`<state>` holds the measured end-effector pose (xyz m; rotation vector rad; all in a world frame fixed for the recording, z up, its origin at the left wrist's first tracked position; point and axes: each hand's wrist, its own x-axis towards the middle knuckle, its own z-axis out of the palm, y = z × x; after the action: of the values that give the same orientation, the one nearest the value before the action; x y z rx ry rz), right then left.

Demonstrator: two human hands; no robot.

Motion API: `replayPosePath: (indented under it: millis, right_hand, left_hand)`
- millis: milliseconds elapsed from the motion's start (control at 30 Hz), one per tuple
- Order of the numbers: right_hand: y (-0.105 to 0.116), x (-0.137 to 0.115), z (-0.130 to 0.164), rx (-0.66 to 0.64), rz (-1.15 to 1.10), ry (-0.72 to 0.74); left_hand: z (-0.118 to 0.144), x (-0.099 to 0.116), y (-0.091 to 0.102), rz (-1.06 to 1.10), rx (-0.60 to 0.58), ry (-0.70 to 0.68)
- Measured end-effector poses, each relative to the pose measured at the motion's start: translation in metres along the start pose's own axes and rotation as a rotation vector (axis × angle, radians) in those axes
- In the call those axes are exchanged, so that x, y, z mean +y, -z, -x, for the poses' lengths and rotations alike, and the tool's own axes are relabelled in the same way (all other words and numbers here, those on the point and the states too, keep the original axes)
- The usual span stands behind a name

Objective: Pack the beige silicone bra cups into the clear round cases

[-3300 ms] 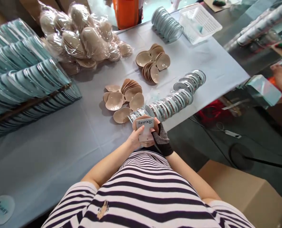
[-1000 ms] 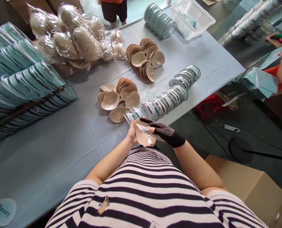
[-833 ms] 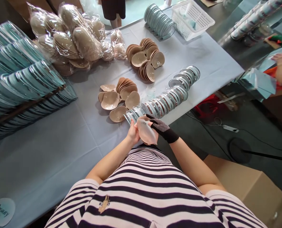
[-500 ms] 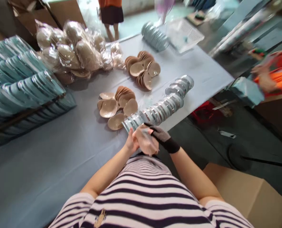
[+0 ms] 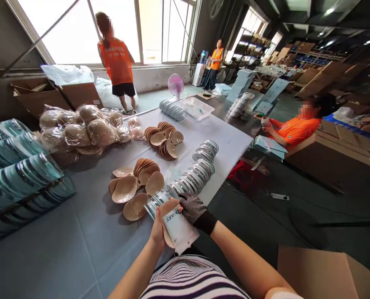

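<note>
My bare left hand [image 5: 156,233] is closed on the edge of a beige bra pad [image 5: 168,205]. A small whitish pouch [image 5: 181,228] printed "beauty" lies over that pad. My right hand [image 5: 193,208], in a dark dotted glove, grips the upper right edge of the pouch; whether it also pinches the pad is hidden. Just beyond my hands runs a row of clear round plastic cases [image 5: 191,177] with shiny rims. Left of them a cluster of loose beige bra pads [image 5: 124,189] lies on the table, with a second group of pads [image 5: 163,139] farther back.
Plastic-bagged pads [image 5: 90,128] are heaped at the back left, near stacked clear cases [image 5: 23,178]. A white basket [image 5: 200,109] and more cases [image 5: 172,110] stand at the table's [image 5: 231,135] far end. An orange-clad person [image 5: 297,129] sits at right; a carton [image 5: 316,270] stands lower right.
The view has tilted up, showing windows and more people. The blurred pouch at my hands is now sharp, its print facing up, with the beige pad visible under it.
</note>
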<state>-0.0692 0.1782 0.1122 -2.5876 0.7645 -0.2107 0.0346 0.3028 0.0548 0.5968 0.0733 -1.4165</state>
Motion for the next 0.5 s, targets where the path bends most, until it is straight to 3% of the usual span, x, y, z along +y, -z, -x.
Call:
replayPosePath:
  millis: [333, 500]
  right_hand:
    - [-0.009, -0.005, -0.006, 0.049, 0.122, -0.06]
    - [-0.024, 0.005, -0.004, 0.131, 0.102, -0.1]
  left_hand:
    - [0.0, -0.002, -0.007, -0.216, 0.262, -0.047]
    - [-0.006, -0.003, 0.0, -0.281, 0.217, -0.046]
